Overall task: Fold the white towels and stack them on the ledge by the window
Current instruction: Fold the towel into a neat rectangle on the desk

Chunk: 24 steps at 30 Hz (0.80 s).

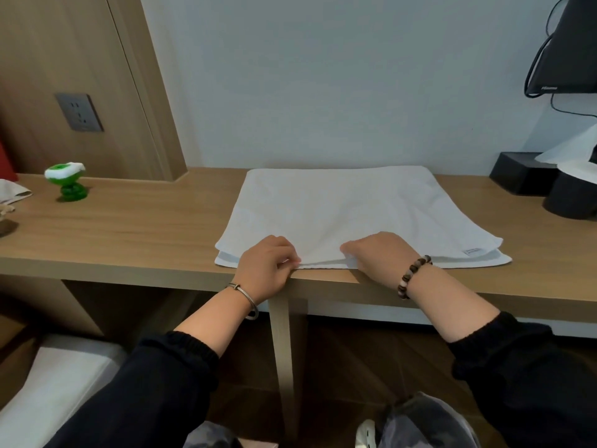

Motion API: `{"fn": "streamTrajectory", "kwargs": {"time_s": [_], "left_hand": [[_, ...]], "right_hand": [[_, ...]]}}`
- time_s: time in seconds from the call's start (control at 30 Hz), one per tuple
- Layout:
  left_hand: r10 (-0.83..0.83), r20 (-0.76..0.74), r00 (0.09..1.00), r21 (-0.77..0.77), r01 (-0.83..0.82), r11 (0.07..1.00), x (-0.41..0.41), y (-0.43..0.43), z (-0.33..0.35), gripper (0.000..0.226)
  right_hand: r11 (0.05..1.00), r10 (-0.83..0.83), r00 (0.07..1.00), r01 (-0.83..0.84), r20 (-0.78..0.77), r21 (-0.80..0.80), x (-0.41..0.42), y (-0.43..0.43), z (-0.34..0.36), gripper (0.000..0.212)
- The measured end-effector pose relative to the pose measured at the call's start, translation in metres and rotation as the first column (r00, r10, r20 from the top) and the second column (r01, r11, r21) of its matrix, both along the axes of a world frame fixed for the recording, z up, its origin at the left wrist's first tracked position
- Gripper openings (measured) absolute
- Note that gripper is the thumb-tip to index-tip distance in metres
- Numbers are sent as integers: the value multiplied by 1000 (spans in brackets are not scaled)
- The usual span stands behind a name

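Reaching forward out of black sleeves (pixel 168 367), both my hands meet the near hem of the white towel (pixel 339 208). A metal bangle (pixel 245 295) sits on my left wrist and a bead bracelet (pixel 413 276) on my right. My left hand (pixel 268 266) pinches the hem towards the towel's left corner, fingers and thumb closed on the cloth. My right hand (pixel 378 253), just to the right of it on the same hem, has its fingers curled round the edge too.

The towel lies flat on the wooden desk (pixel 129 227), doubled over so two layers show along its near edge, which runs along the desk's front lip. A small label (pixel 471 251) shows at the towel's near right corner. The towel's far edge reaches the wall.

Well left of the towel stands a green toy (pixel 68 185), with a wall socket (pixel 79 111) above it. Right of the towel's far corner sit black boxes (pixel 517 176) with white paper (pixel 575 150) on top, and a dark screen (pixel 568 43) hangs above them.
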<state>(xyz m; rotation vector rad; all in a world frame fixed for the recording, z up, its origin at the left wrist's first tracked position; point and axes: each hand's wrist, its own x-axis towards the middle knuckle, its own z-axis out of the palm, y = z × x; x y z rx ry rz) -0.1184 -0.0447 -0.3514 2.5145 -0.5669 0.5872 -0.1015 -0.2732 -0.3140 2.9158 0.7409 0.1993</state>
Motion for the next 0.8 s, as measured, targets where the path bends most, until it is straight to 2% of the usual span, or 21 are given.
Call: {"fn": "streamTrajectory", "kwargs": {"time_s": [0.07,0.2,0.33,0.4,0.57,0.63,0.73,0.8], "left_hand": [[16,-10,1000,-18,-16,1000,-1,0,-1,7],[17,-13,1000,-3,-17,1000,1,0,-1,7],[20,6,1000,39,-21,999,-1,0,0,6],[21,24,999,87,-23,996,-1,1,3,8],[-144,155,977,385,75,920,-8,5,13,23],[-185,178,967,463,84,883,-9,10,16,24],[-198,151,968,465,107,879,-13,18,16,5],[-155,129,980,413,89,906,-15,21,16,27]], "right_hand": [[1000,-13,998,13,59,-6,5,-4,3,31],[993,-10,983,-12,183,121,-2,-13,-9,30],[959,13,995,-41,102,281,-16,-20,-36,30],[961,-3,995,-25,100,277,-15,-21,-38,32],[968,6,995,-31,101,248,-18,-23,-41,36],[956,-12,996,-15,90,292,-17,-28,-39,32],[894,-151,988,143,-14,425,-14,-40,-34,35],[875,-200,977,211,-71,435,-12,-44,-34,38]]}}
